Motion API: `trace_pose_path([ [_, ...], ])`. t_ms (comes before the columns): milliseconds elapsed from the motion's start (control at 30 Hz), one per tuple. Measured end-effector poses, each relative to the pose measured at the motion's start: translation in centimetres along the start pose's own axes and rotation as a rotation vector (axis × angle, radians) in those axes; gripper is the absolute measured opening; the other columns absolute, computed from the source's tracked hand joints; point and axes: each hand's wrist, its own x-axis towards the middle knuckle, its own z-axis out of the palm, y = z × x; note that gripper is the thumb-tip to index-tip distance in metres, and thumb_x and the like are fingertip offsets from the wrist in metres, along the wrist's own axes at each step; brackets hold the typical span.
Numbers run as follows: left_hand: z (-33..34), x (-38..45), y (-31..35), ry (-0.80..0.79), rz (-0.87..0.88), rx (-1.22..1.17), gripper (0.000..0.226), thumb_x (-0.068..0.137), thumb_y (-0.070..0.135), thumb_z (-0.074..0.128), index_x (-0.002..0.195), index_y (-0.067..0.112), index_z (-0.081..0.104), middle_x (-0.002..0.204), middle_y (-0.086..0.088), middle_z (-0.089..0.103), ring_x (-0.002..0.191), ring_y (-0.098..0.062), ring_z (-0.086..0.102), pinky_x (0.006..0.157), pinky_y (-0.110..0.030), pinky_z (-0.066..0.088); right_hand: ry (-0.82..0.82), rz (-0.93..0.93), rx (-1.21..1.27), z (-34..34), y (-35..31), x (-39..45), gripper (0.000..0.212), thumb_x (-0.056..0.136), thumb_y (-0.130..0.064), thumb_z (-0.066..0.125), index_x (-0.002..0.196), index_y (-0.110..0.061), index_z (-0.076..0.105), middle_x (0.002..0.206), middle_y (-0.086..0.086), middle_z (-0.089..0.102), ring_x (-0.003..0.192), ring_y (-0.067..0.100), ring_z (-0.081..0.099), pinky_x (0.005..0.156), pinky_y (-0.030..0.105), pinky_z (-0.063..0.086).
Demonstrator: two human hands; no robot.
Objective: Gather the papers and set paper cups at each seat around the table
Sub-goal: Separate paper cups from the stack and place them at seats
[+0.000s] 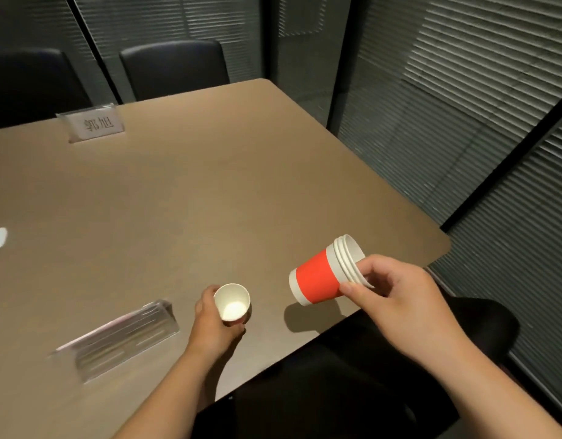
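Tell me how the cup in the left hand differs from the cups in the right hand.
The single cup in the left hand stands upright, mouth up; the nested stack in the right hand lies tilted sideways above the table. The single cup shows mostly its white inside; the stack shows a red band. Both are gripped paper cups.

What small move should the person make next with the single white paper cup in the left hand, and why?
Probably release it. The left hand holds the single white paper cup upright, low over the brown table beside the clear acrylic name stand, so this seat looks served. The right hand keeps the red-banded stack of cups for other seats.
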Motion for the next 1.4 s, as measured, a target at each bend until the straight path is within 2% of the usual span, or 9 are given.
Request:
trace_pose_path([
  [67, -1.1, -0.5, 1.0, -0.009, -0.031, 0.025, 0.123, 0.055, 0.011, 0.093, 0.152, 0.019, 0.018, 0.15, -0.015, 0.026, 0.137, -0.031, 0.038, 0.112, -0.037, 0.031, -0.015, -0.002, 0.012, -0.6, 0.4, 1.0, 0.01, 0.082, -0.018, 0.076, 0.076, -0.024, 0.069, 0.073, -0.004, 0.069, 0.067, 0.013, 0.063, 0.062, 0.022, 0.048],
  [167, -2.7, -1.7, 4.0, 0.028, 0.077, 0.253, 0.14, 0.046, 0.043, 0.094, 0.154, 0.027, 0.007, 0.159, -0.008, 0.016, 0.148, -0.03, 0.019, 0.12, -0.046, 0.02, -0.037, -0.006, 0.064, -1.8, 1.3, 2.2, 0.01, 0.083, -0.017, 0.075, 0.077, -0.024, 0.07, 0.074, -0.005, 0.07, 0.07, 0.014, 0.064, 0.064, 0.025, 0.049],
  [300, -1.8, -4.9, 13.3, -0.066, 0.447, 0.266, 0.125, 0.054, 0.065, 0.081, 0.153, 0.034, 0.013, 0.161, 0.008, 0.016, 0.15, -0.014, 0.012, 0.122, -0.038, 0.017, -0.059, -0.004, 0.15, -4.1, 3.8, 3.7, 0.012, 0.083, -0.015, 0.075, 0.075, -0.023, 0.069, 0.07, -0.003, 0.068, 0.065, 0.011, 0.061, 0.064, 0.029, 0.048],
  [467, 5.7, -7.9, 25.6, -0.195, 0.748, 0.143, 0.087, 0.067, 0.065, 0.074, 0.142, 0.041, 0.038, 0.137, 0.021, 0.049, 0.125, 0.003, 0.048, 0.105, -0.028, 0.043, -0.115, 0.001, 0.313, -10.5, 8.1, 4.6, 0.014, 0.081, -0.012, 0.077, 0.075, -0.023, 0.071, 0.072, 0.002, 0.07, 0.067, 0.007, 0.062, 0.067, 0.022, 0.05],
  [600, 12.6, -8.6, 31.3, -0.216, 0.817, 0.107, 0.075, 0.075, 0.056, 0.074, 0.14, 0.035, 0.044, 0.129, 0.018, 0.056, 0.117, 0.0, 0.054, 0.098, -0.028, 0.047, -0.095, -0.031, 0.324, -17.6, 13.1, 5.5, 0.013, 0.077, -0.01, 0.081, 0.075, -0.018, 0.071, 0.073, 0.009, 0.071, 0.067, 0.021, 0.066, 0.067, 0.034, 0.053],
  [767, 21.1, -9.7, 38.5, -0.258, 0.9, 0.059, 0.069, 0.078, 0.054, 0.073, 0.139, 0.035, 0.045, 0.131, 0.02, 0.055, 0.121, 0.004, 0.053, 0.1, -0.022, 0.044, -0.088, -0.01, 0.308, -26.9, 19.7, 7.0, 0.024, 0.069, -0.014, 0.087, 0.066, -0.014, 0.063, 0.057, -0.008, 0.061, 0.055, 0.001, 0.054, 0.056, 0.017, 0.044],
  [933, 27.2, -8.8, 44.4, -0.333, 0.93, 0.052, 0.068, 0.08, 0.049, 0.075, 0.14, 0.035, 0.045, 0.132, 0.022, 0.054, 0.121, 0.005, 0.051, 0.1, -0.019, 0.044, -0.139, 0.032, 0.316, -34.1, 24.7, 9.3, 0.02, 0.073, -0.03, 0.084, 0.08, -0.015, 0.072, 0.082, 0.009, 0.073, 0.079, 0.028, 0.07, 0.076, 0.046, 0.058],
  [1133, 33.4, -2.9, 51.5, -0.328, 0.92, 0.041, 0.069, 0.078, 0.055, 0.073, 0.138, 0.048, 0.039, 0.129, 0.031, 0.047, 0.119, 0.007, 0.049, 0.093, -0.015, 0.047, -0.123, 0.03, 0.293, -40.0, 29.3, 17.1, 0.006, 0.08, -0.023, 0.079, 0.08, -0.021, 0.073, 0.079, 0.0, 0.074, 0.073, 0.012, 0.071, 0.07, 0.03, 0.057],
  [1400, 37.3, 10.5, 60.5, -0.284, 0.832, -0.054, 0.07, 0.073, 0.064, 0.068, 0.134, 0.057, 0.034, 0.128, 0.035, 0.043, 0.119, 0.008, 0.047, 0.091, -0.024, 0.054, -0.22, -0.079, 0.262, -44.4, 31.7, 35.3, 0.018, 0.08, -0.016, 0.078, 0.071, -0.029, 0.07, 0.065, -0.011, 0.067, 0.062, 0.0, 0.06, 0.062, 0.018, 0.045],
])
